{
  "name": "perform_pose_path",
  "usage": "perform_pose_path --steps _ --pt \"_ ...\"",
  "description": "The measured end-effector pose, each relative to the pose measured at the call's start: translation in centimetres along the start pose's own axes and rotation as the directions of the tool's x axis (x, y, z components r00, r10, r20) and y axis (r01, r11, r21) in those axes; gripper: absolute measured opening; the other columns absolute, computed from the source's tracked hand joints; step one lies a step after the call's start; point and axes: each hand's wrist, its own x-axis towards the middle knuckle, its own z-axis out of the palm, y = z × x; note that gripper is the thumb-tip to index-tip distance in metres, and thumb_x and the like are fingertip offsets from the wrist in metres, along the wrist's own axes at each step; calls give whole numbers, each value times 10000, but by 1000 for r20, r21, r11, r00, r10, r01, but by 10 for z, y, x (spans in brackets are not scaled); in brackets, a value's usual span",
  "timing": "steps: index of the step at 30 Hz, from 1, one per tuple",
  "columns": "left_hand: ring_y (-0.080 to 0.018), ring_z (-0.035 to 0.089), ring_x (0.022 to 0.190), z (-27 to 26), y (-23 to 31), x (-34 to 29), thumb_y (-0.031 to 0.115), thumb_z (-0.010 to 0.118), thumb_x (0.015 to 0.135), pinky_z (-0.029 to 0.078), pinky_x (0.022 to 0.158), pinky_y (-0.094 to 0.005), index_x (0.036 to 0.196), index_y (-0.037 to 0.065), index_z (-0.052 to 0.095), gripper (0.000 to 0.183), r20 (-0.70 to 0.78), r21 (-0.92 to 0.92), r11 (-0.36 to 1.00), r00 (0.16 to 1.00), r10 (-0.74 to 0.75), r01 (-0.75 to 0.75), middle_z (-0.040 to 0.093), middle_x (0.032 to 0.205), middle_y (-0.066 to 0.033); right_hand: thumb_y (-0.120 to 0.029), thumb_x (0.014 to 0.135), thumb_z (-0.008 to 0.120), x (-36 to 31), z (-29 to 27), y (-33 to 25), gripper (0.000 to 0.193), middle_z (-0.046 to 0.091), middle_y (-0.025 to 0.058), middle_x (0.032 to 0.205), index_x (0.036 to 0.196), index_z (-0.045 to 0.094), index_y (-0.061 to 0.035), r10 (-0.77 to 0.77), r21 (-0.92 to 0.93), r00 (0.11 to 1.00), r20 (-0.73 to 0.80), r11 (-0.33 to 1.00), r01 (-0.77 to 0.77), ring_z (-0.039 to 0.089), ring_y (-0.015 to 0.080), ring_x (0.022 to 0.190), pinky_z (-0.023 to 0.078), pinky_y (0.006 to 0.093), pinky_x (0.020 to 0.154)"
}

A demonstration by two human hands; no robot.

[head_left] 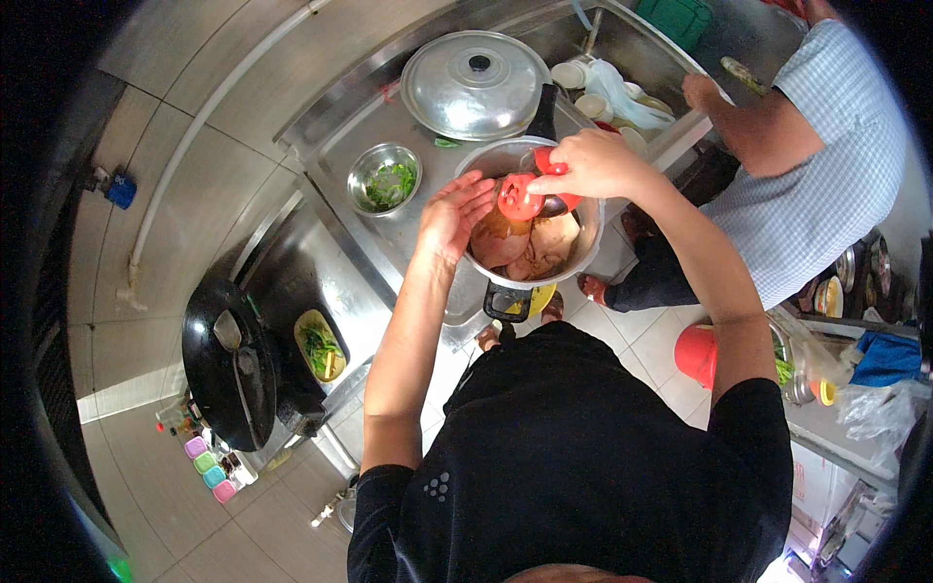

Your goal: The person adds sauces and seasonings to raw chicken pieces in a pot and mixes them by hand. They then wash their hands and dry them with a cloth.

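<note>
Over a silver pot [595, 251] with black handles, my right hand [601, 163] grips a red plastic piece [520, 197] with a round face that has small dark openings. More red parts and a dark rounded part sit beneath my fingers, so its exact kind is unclear. Large pale brown pieces of meat [551, 239] lie in the pot in brownish liquid. My left hand [453, 218] is at the pot's left rim, holding nothing, its fingers stretched out and palm turned toward the red piece. Left of the pot stands a steel bowl [358, 194] of chopped greens.
A large metal lid [452, 73] lies behind the pot. At the back right is a sink [671, 63] with dishes and a plastic bag. A co-worker [826, 185] stands close on the right. A black wok [209, 355] and a tray of greens [321, 347] are at left.
</note>
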Motion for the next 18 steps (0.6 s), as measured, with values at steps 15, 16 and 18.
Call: perform_pose_path --steps 15,16,18 --pt "-419 537 1159 3 -48 56 288 647 812 470 937 -485 1303 127 486 541 280 957 -88 959 36 -276 544 1283 -218 -436 996 462 -86 46 64 461 419 -37 540 653 460 -128 314 959 945 96 227 -172 332 49 404 257 227 392" --pt "-447 485 1210 10 -57 64 320 660 794 452 956 -503 1341 147 439 614 217 953 -216 976 -1 -212 478 1351 -238 -432 996 464 -89 48 65 458 420 -37 543 654 461 -128 351 962 932 96 208 -178 336 49 404 258 229 390" --pt "-499 264 1357 22 -72 78 382 756 714 425 966 -584 1489 163 191 984 95 932 -335 986 -140 -138 205 1515 -282 -420 994 477 -92 51 66 434 428 -31 550 677 473 -124 409 965 906 109 176 -196 350 56 403 264 235 382"
